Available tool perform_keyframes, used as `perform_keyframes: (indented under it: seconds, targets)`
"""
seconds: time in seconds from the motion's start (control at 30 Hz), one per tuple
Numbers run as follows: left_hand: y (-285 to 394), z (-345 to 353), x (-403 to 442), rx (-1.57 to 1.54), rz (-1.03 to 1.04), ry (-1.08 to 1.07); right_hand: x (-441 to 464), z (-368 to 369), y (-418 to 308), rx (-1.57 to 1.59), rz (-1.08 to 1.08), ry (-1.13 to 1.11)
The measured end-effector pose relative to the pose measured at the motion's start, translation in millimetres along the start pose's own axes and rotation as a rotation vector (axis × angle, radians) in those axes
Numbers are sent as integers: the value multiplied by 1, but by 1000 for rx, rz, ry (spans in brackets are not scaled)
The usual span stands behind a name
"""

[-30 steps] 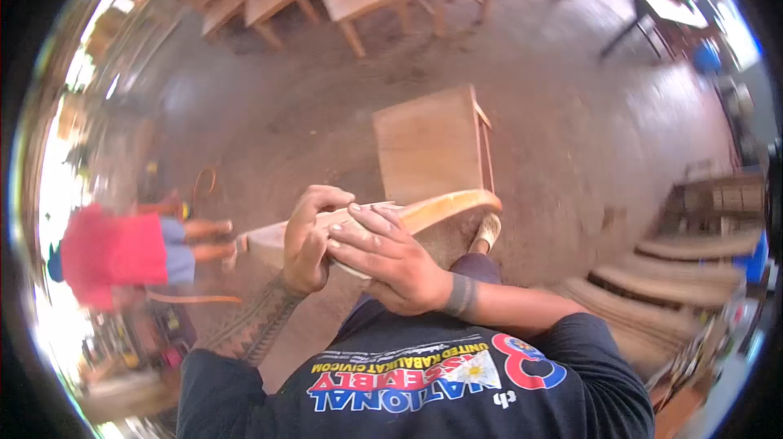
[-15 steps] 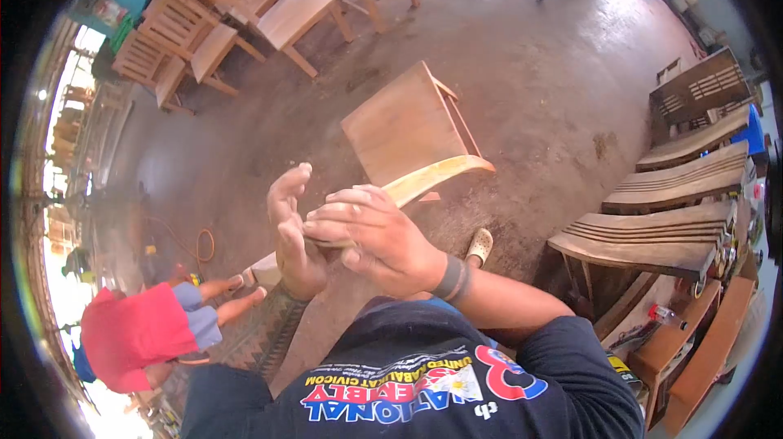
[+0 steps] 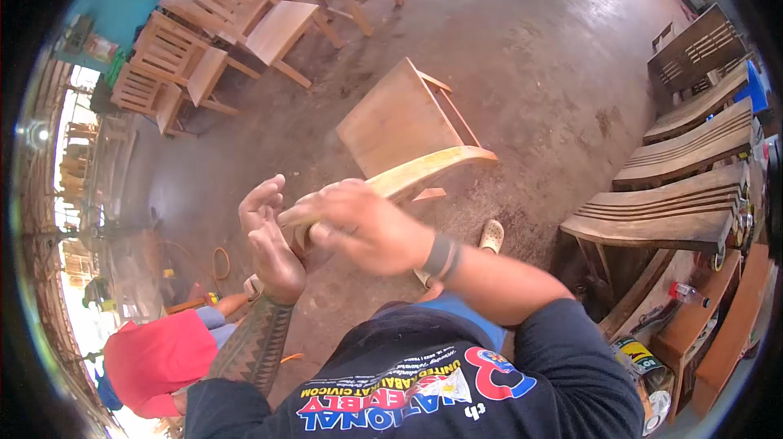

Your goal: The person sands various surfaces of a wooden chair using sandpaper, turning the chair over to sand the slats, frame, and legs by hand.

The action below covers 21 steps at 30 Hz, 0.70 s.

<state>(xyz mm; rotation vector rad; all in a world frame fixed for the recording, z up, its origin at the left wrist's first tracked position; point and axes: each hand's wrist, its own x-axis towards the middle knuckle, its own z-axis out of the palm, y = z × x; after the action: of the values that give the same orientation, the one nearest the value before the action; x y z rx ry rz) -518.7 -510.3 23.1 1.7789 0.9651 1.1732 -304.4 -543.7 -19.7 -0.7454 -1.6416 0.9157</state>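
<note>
My left hand (image 3: 273,243) is palm up with its fingers apart and slightly curled, left of centre. Close against it is my right hand (image 3: 367,227), smeared by motion, its fingers bent round something thin and pale that I cannot make out. Beyond my right hand, a curved, light wooden piece (image 3: 436,166) extends right; its near end is hidden behind the hands. It lies in front of a wooden seat panel (image 3: 400,121) with legs or rails on its right side.
Wooden chairs (image 3: 285,31) line the upper left. Slatted, curved wooden pieces (image 3: 661,219) stand at the right, above a plastic bottle (image 3: 689,294). A person in a red shirt (image 3: 163,357) bends at the lower left. An orange hose (image 3: 220,263) lies on the floor.
My hands have shifted a little left, with my right hand now blurred. The view has turned slightly, and the person in red appears lower and further right.
</note>
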Motion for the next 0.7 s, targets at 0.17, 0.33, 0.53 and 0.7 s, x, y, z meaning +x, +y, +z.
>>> perform_keyframes:
  seconds: [0.17, 0.33, 0.53, 0.7]
  targets:
    - [16, 6, 6, 159, -40, -260, -70, 35, 94, -355, -50, 456]
    - [30, 9, 11, 185, -105, -330, -110, 21, 146, -115, 318, 694]
    - [25, 10, -4, -219, -287, -202, -38, 59, 12, -329, -110, 328]
    - [27, 3, 3, 186, -94, -356, -94, 54, 161, -451, 33, 579]
